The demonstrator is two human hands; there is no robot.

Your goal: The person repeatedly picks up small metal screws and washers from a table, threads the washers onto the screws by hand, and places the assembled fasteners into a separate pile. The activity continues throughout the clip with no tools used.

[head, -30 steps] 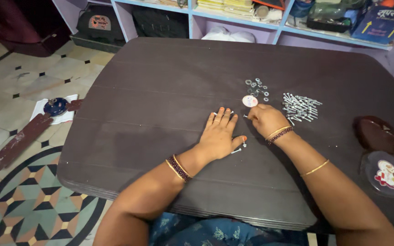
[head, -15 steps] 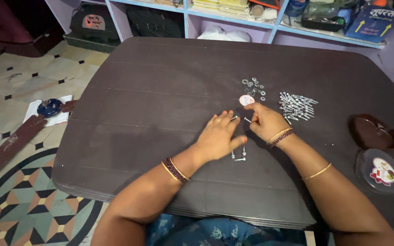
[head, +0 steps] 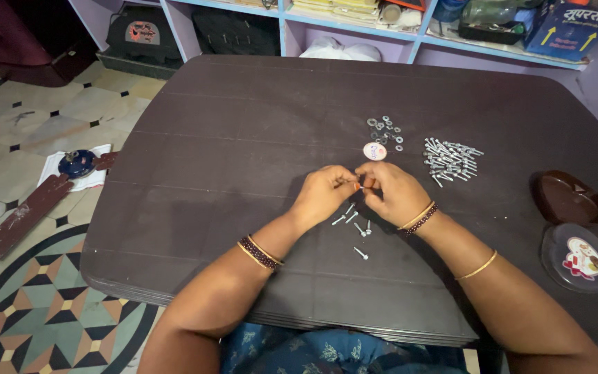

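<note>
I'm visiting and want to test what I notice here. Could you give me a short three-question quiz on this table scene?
1. True or false: the left hand and right hand meet above the dark table.
2. Which lies nearer the round white disc: A, the pile of washers, or B, the heart-shaped dish?
3. What lies loose just below the hands?

Key: 1 true. 2 A. 3 A few small screws; the big screw pile lies farther right.

Dark brown table (head: 243,138) with rounded corners, set on patterned tile floor (head: 29,118). Behind, lilac shelves (head: 354,31) with blue edges, packed with bags and boxes. Lower left, round geometric floor design (head: 43,312). Dim indoor light.
</note>
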